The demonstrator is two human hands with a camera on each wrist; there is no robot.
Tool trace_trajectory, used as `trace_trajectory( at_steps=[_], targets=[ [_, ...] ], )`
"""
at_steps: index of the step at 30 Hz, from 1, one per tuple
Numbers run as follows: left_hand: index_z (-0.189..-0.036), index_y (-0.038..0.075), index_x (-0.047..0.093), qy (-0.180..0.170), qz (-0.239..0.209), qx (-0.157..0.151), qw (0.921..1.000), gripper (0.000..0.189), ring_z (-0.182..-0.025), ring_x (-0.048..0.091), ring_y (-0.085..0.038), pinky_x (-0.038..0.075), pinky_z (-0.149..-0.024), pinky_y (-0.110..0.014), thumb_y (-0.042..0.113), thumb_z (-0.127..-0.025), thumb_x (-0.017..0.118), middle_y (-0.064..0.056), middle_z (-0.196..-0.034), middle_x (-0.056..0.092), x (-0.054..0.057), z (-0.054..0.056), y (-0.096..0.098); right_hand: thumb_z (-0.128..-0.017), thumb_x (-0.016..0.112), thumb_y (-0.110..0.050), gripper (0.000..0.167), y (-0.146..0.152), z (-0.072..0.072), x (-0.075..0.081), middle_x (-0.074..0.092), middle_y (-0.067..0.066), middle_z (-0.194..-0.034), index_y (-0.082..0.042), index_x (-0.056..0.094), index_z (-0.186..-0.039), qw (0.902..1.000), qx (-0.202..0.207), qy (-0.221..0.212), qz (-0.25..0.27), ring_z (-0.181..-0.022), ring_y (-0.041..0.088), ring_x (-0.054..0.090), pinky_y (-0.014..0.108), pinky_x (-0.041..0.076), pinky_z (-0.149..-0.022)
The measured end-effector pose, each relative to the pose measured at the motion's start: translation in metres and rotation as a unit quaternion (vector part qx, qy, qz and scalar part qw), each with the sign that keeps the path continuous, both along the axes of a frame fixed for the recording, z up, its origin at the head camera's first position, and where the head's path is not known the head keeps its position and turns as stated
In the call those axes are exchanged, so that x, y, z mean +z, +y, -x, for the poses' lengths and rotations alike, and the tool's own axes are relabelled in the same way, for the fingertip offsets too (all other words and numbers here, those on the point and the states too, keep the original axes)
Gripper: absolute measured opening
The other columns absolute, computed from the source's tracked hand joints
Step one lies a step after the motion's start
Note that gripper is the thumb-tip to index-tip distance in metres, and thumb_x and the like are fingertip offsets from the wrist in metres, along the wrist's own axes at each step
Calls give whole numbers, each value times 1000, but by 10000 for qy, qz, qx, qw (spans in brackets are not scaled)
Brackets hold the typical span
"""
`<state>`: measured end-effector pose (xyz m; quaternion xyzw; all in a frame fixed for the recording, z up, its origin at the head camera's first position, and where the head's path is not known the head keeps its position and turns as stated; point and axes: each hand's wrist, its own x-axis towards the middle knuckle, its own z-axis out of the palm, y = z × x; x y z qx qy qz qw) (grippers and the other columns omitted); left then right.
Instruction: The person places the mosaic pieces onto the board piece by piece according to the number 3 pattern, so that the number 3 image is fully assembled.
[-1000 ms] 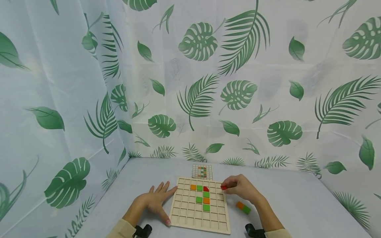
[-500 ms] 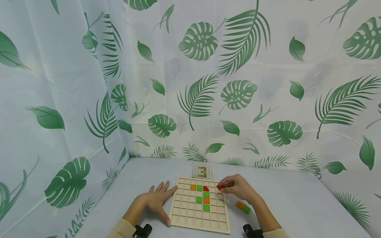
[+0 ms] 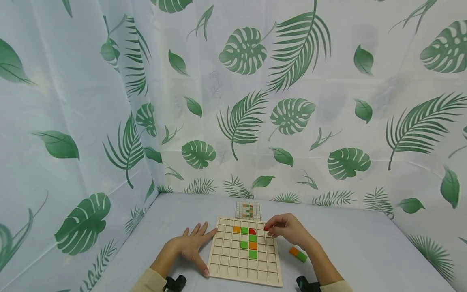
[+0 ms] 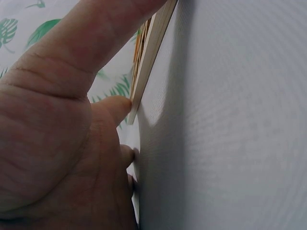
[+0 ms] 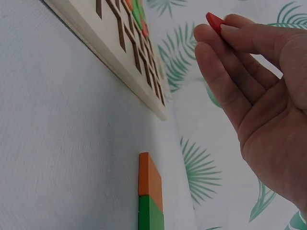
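Observation:
A wooden grid board (image 3: pixel 233 271) lies on the table with orange, green and red tiles in several of its cells. My left hand (image 3: pixel 191 247) is spread at the board's left side, its thumb at the near left corner and its index fingertip at the left edge. Above the board's far right part, my right hand (image 3: pixel 292 231) pinches a small red tile (image 5: pixel 216 23) between thumb and fingers. In the board's upper cells, a red quarter-round tile (image 3: pixel 252 231) sits beside a green tile (image 3: pixel 245 230) and an orange tile (image 3: pixel 236 229).
A printed pattern card (image 3: pixel 248 210) lies just beyond the board's far edge. Right of the board, a loose orange tile (image 3: pixel 294 251) and a green tile (image 3: pixel 302 257) sit end to end. A leaf-patterned curtain (image 3: pixel 248 121) rises behind the table.
My right hand has moved left with the red tile, from the board's right edge to over its far right cells. The left hand has stayed in place.

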<state>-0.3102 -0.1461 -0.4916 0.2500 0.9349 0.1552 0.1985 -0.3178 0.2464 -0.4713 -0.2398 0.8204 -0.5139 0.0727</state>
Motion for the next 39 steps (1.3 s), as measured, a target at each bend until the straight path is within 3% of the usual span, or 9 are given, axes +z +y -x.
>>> trace_trajectory(
  at_steps=[10, 18, 27, 34, 39],
  targets=[
    [-168, 34, 16, 22, 11, -34, 10000, 133, -163, 0, -42, 4, -124, -74, 63, -63, 93, -16, -176, 5, 0, -1, 0, -96, 71, -4, 12, -8, -1, 1, 75, 30, -105, 0, 75, -106, 9999, 4, 110, 46, -85, 43, 75, 33, 64, -71],
    [-168, 35, 15, 45, 18, -41, 10000, 134, -163, 0, -42, 4, -124, -74, 63, -63, 93, -16, -176, 5, 0, 0, 0, -96, 70, -4, 24, -9, -1, 2, 79, 17, -103, 4, 73, -119, 10000, -5, 73, 17, -83, 36, 78, 34, 65, -70],
    [-168, 34, 16, 7, 2, -37, 10000, 134, -162, 0, -42, 4, -124, -74, 62, -63, 94, -17, -176, 5, 0, 0, 0, -99, 70, -8, 19, -15, -2, 2, 80, 15, -100, 3, 76, -112, 9996, 235, 78, -106, -87, 48, 72, 31, 64, -72],
    [-168, 34, 17, 12, -7, -23, 10000, 133, -162, 0, -42, 5, -123, -74, 62, -63, 94, -17, -176, 6, 0, 0, 0, -97, 72, -6, 8, -19, -4, 2, 79, 15, -95, -3, 78, -101, 9998, 120, 91, -158, -83, 44, 74, 28, 63, -72],
    [-168, 33, 17, 12, 6, -14, 10000, 133, -162, 0, -42, 4, -124, -74, 61, -63, 94, -17, -176, 5, 1, -1, 1, -95, 74, -6, 7, -22, -5, 2, 78, 17, -96, -1, 76, -97, 9999, 84, -124, -52, -88, 43, 77, 35, 65, -74]
  ],
)
